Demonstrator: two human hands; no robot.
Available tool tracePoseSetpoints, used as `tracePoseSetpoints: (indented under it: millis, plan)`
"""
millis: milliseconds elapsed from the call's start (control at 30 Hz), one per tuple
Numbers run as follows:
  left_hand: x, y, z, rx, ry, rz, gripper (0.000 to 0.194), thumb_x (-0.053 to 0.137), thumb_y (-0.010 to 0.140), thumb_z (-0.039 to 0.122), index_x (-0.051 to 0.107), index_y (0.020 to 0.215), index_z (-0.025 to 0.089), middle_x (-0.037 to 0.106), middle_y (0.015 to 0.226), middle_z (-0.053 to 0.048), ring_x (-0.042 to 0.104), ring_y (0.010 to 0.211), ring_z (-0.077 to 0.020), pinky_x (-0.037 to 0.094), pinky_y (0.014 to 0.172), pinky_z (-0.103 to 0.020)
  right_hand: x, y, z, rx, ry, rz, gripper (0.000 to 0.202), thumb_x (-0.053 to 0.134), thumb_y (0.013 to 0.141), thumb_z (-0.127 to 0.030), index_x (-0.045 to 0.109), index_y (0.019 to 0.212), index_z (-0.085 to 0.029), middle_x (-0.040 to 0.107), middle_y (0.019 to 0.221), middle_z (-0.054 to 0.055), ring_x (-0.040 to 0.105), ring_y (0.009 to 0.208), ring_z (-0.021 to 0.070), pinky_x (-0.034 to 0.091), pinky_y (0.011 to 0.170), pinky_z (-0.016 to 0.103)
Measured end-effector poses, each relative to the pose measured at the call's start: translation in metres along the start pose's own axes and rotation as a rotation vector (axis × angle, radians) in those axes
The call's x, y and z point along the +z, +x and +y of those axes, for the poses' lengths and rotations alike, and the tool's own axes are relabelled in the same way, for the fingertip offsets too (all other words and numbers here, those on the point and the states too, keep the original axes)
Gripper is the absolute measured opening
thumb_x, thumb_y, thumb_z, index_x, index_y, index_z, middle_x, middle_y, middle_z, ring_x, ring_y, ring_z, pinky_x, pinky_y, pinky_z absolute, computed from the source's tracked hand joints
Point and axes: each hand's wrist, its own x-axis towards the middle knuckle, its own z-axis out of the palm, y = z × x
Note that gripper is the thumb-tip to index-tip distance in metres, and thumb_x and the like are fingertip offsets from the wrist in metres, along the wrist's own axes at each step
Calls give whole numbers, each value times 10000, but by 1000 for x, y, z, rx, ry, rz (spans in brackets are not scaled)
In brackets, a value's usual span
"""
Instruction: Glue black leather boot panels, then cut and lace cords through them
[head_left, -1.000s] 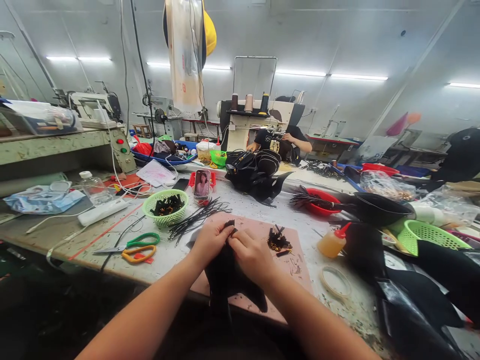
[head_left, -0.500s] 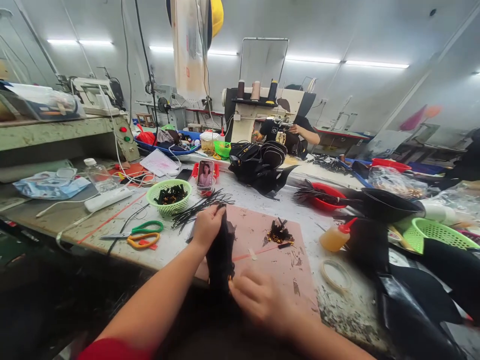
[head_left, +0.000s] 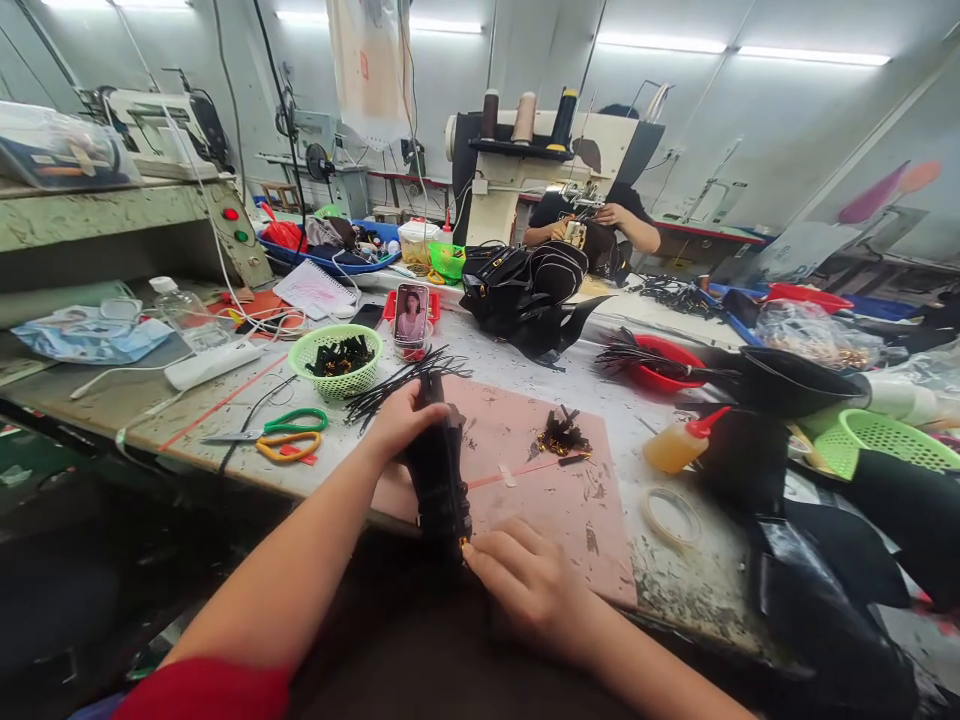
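Observation:
My left hand (head_left: 405, 415) is closed on the top end of a long black fabric piece (head_left: 435, 470), its thumb lying across the front. A zipper-like strip runs down this piece, which hangs over the table's near edge. Lower down, my right hand (head_left: 525, 580) pinches a small gold-coloured zipper pull (head_left: 463, 544) at the piece's right side. Its fingertips partly cover the pull. Beneath the black piece lies a pinkish board (head_left: 547, 500). On that board sits a small pile of black tabs with gold metal parts (head_left: 562, 432).
Scissors (head_left: 281, 437) and a green basket of black tabs (head_left: 334, 385) lie left. Behind stand a phone (head_left: 411, 318) and a black bag (head_left: 517, 300). At right are a glue bottle (head_left: 682, 445), a tape roll (head_left: 671, 518) and a red bowl (head_left: 664, 365). A co-worker (head_left: 634, 225) sits behind the sewing machine.
My right hand, blurred before, is now steady at the gold pull. My left thumb has shifted across the black piece, whose top end is more exposed. The view has tilted down slightly.

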Motion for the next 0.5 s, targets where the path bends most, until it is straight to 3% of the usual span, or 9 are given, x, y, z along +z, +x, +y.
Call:
tracePoseSetpoints:
  millis: [133, 300, 400, 500]
  plan:
    - [-1, -4, 2, -48, -114, -135, 443, 720, 523, 363, 568, 880, 148, 642, 832, -37, 588, 796, -226, 449, 734, -340, 2, -1, 2, 227, 241, 32, 188, 438, 812, -67, 592, 876, -152, 638, 775, 73, 543, 689, 162, 467, 605, 295]
    - [0, -5, 2, -65, -247, -161, 456, 708, 533, 273, 562, 942, 134, 631, 855, -32, 579, 821, -213, 441, 777, -340, 6, 4, 4, 550, 538, -63, 124, 497, 830, -152, 609, 788, -182, 588, 754, 37, 569, 733, 150, 486, 651, 264]
    - [0, -5, -1, -81, -332, -152, 455, 704, 510, 231, 572, 935, 135, 638, 836, -23, 583, 803, -202, 444, 766, -323, 8, 8, 4, 572, 598, -75, 119, 510, 823, -147, 613, 774, -180, 592, 751, 33, 568, 722, 144, 483, 642, 256]
    - [1, -6, -7, -98, -419, -88, 436, 699, 490, 200, 574, 904, 140, 638, 791, 0, 582, 755, -176, 450, 744, -300, 7, 9, 3, 461, 582, -7, 127, 498, 819, -126, 616, 828, -173, 609, 768, 51, 566, 724, 147, 489, 644, 268]
